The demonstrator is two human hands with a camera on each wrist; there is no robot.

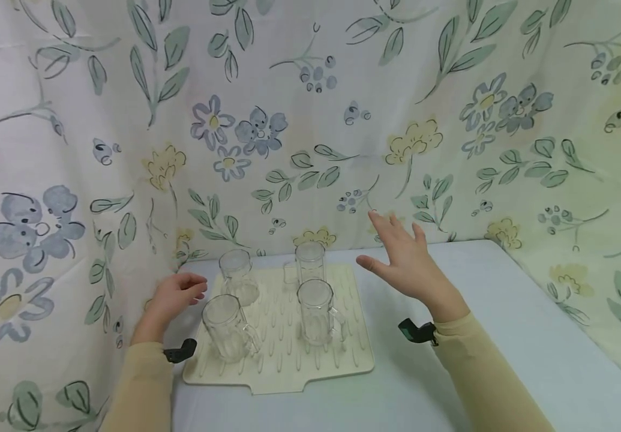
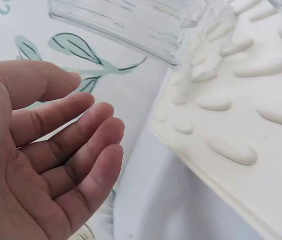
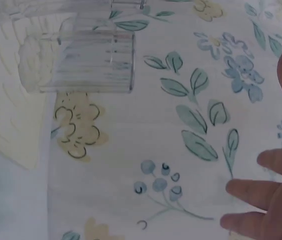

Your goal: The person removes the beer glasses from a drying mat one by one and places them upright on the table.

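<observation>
Several clear glass mugs stand on a cream ribbed draining mat (image 1: 278, 381). Two are on its left half, a back left mug (image 1: 239, 279) and a front left mug (image 1: 226, 333); a back right mug (image 1: 310, 264) and a front right mug (image 1: 315, 318) are on the other half. My left hand (image 1: 172, 300) hovers beside the mat's left edge, fingers loosely bent and holding nothing. In the left wrist view its palm (image 2: 36, 165) faces a mug (image 2: 126, 27), apart from it. To the right of the mat my right hand (image 1: 413, 264) is raised, fingers spread and nothing in them.
The mat lies on a white-covered table (image 1: 499, 300). A floral curtain (image 1: 310, 120) hangs behind the table and along both sides. Each wrist wears a small dark camera, one by the left sleeve (image 1: 145, 384) and one by the right sleeve (image 1: 483, 372).
</observation>
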